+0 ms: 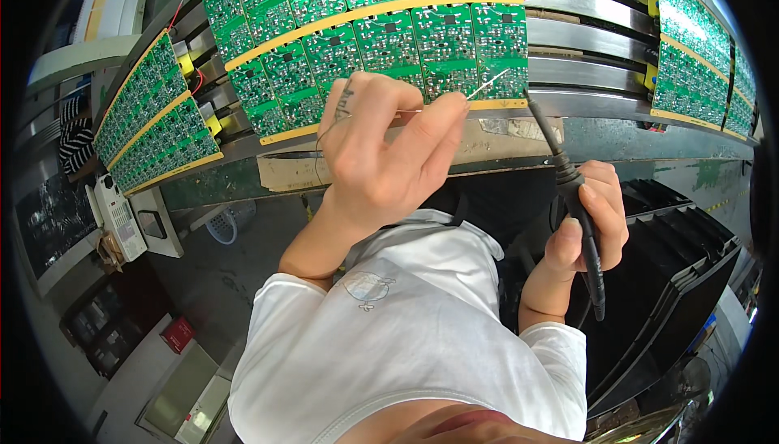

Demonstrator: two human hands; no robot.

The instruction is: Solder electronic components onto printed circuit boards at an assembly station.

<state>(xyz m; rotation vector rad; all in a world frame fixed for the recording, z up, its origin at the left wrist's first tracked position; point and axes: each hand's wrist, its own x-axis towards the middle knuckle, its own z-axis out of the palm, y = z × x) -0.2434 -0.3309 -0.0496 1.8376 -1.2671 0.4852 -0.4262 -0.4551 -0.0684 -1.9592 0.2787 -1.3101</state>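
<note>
My left hand [389, 148] is closed, with thumb and fingers pinching a thin silvery solder wire [490, 83]. The wire's free end sticks out to the right over the lower edge of a green circuit board panel [442, 42]. More thin wire loops down beside the wrist. In my right hand [596, 221] I grip a black soldering iron [566, 172], its tip pointing up and away, close to the panel's lower right corner. A gap separates the iron's tip from the wire's end. Small components and shiny solder spots cover the panel, which has yellow edge strips.
Metal rails [596, 30] run beneath the panel. Similar green panels stand at left [154, 123] and right [690, 54]. Brown cardboard [284, 170] lies along the bench edge. Black stacked trays [665, 282] stand at my right, and a white basket [223, 226] sits lower left.
</note>
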